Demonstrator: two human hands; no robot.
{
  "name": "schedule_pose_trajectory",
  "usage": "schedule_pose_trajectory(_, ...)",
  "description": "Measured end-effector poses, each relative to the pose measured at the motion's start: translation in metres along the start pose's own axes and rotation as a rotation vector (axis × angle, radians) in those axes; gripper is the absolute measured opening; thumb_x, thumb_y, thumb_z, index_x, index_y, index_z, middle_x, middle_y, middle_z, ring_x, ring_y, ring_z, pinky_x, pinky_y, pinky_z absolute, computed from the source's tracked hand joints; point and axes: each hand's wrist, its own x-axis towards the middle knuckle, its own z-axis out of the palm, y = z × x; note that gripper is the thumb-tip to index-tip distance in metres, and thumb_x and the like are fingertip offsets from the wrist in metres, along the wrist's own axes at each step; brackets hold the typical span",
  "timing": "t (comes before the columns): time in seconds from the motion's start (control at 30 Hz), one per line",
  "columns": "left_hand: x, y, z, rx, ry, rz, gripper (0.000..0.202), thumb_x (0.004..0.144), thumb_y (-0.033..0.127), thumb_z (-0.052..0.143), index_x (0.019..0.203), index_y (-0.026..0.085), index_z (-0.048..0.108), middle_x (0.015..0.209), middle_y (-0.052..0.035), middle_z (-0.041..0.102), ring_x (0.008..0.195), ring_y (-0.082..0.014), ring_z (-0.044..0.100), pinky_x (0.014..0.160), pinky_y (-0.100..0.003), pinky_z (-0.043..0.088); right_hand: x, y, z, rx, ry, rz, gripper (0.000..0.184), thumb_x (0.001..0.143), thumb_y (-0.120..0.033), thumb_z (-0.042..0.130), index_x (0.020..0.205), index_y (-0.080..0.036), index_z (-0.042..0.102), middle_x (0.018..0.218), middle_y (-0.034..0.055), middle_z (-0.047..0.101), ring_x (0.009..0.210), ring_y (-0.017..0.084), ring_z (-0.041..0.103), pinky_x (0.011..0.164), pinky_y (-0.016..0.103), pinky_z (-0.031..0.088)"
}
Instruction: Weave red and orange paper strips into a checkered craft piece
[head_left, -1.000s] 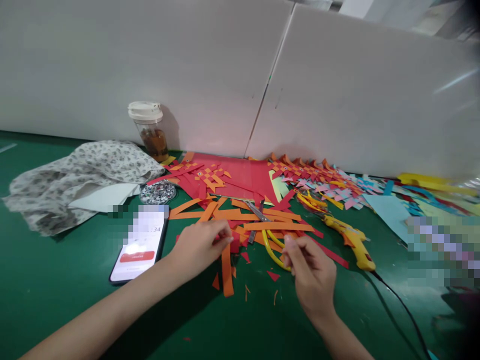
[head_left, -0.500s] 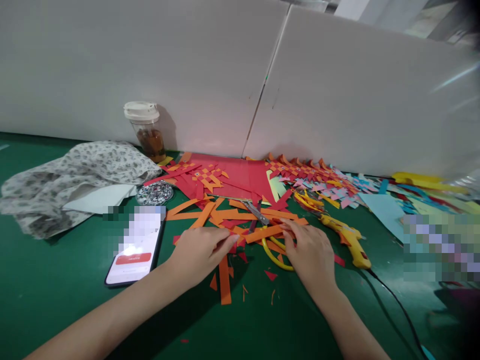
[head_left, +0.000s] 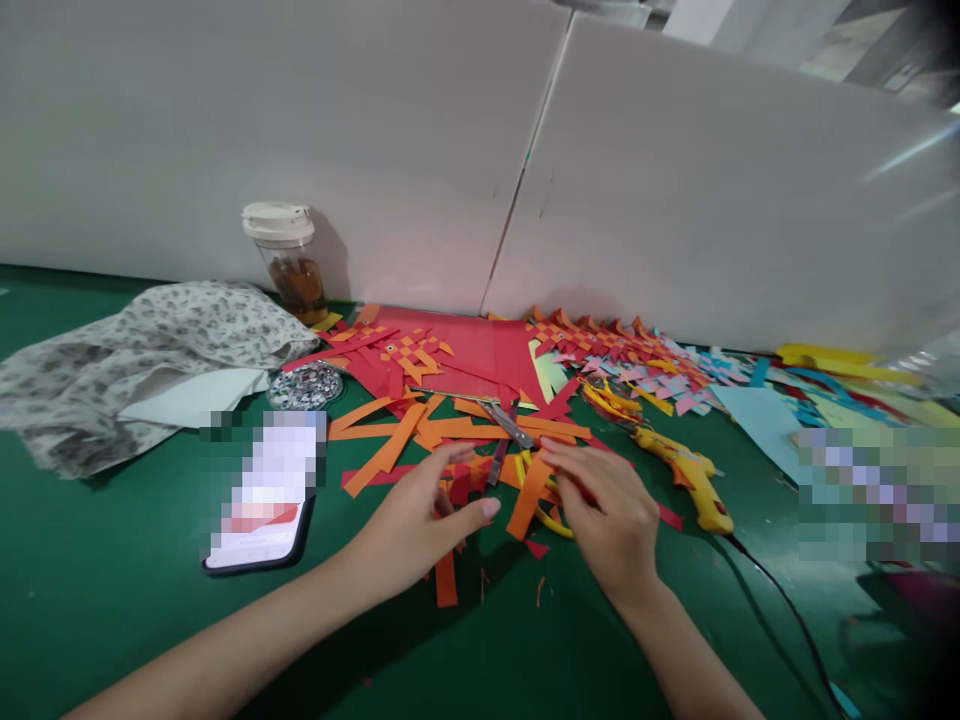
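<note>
My right hand (head_left: 609, 512) pinches one end of an orange paper strip (head_left: 527, 498), which slants down toward me. My left hand (head_left: 421, 515) hovers to the left of it, thumb and fingers apart, with nothing visible between them. Beneath and behind both hands lie loose orange strips (head_left: 390, 450) and red paper scraps. Scissors (head_left: 508, 424) with yellow handles rest among them, their handles partly covered by the held strip and my right hand. Woven red and orange paper pieces (head_left: 420, 350) lie farther back on a red sheet (head_left: 472, 345).
On the left are a phone (head_left: 262, 490), a patterned cloth (head_left: 172, 330) and a lidded cup (head_left: 292, 265) of brown liquid. A yellow glue gun (head_left: 686, 475) with a black cord lies right. Pastel paper pieces (head_left: 667, 375) spread along the white partition (head_left: 375, 150).
The orange strip has swung from nearly level to slanting downward in my right hand. My left hand has opened and drawn away from the strip, coming slightly nearer to me.
</note>
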Motion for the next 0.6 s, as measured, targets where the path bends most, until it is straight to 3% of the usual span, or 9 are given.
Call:
schedule_pose_trajectory(0.1, 0.002, -0.003, 0.004, -0.173, -0.117, -0.003, 0.038, 0.077, 0.041, 0.057, 0.109, 0.022, 0.053, 0.100, -0.0053, 0.060, 0.058, -0.0117, 0.057, 0.054, -0.025, 0.045, -0.001, -0.019, 0.004, 0.207, -0.027, -0.038, 0.029, 0.078, -0.003, 0.047, 0.092, -0.022, 0.064, 0.092, 0.0048, 0.070, 0.089, 0.018, 0.064, 0.078, 0.033, 0.050)
schedule_pose_trajectory(0.2, 0.002, -0.004, 0.006, -0.200, -0.239, -0.023, 0.021, 0.078, 0.037, 0.057, 0.084, 0.017, 0.060, 0.071, 0.0008, 0.058, 0.051, -0.0099, 0.053, 0.049, -0.021, 0.041, -0.005, -0.031, 0.008, 0.346, 0.017, -0.094, 0.033, 0.076, 0.001, 0.046, 0.093, -0.022, 0.062, 0.092, 0.0044, 0.070, 0.088, 0.018, 0.064, 0.076, 0.033, 0.052)
schedule_pose_trajectory(0.27, 0.002, -0.004, 0.007, -0.202, -0.275, -0.023, 0.020, 0.077, 0.036, 0.057, 0.077, 0.017, 0.059, 0.061, 0.0035, 0.053, 0.050, -0.0092, 0.051, 0.049, -0.021, 0.040, -0.008, -0.034, 0.009, 0.404, 0.049, -0.045, 0.032, 0.076, 0.000, 0.048, 0.094, -0.023, 0.062, 0.092, 0.0044, 0.069, 0.088, 0.018, 0.064, 0.076, 0.032, 0.052)
schedule_pose_trajectory(0.43, 0.000, -0.001, 0.005, -0.082, -0.242, 0.051, 0.012, 0.078, 0.029, 0.057, 0.076, 0.017, 0.060, 0.069, 0.0014, 0.058, 0.064, -0.0121, 0.053, 0.061, -0.024, 0.041, -0.013, -0.033, 0.011, 0.517, 0.109, 0.390, 0.014, 0.080, -0.016, 0.055, 0.091, -0.022, 0.060, 0.086, 0.0041, 0.066, 0.076, 0.016, 0.064, 0.063, 0.026, 0.054)
schedule_pose_trajectory(0.6, 0.002, 0.000, 0.000, 0.084, -0.042, 0.223, 0.006, 0.079, 0.026, 0.057, 0.079, 0.021, 0.060, 0.091, -0.0017, 0.054, 0.090, -0.0175, 0.051, 0.074, -0.029, 0.040, -0.010, -0.033, 0.013, 0.719, 0.046, 0.687, 0.015, 0.079, -0.030, 0.058, 0.091, -0.022, 0.058, 0.086, 0.0037, 0.065, 0.076, 0.015, 0.063, 0.063, 0.025, 0.052)
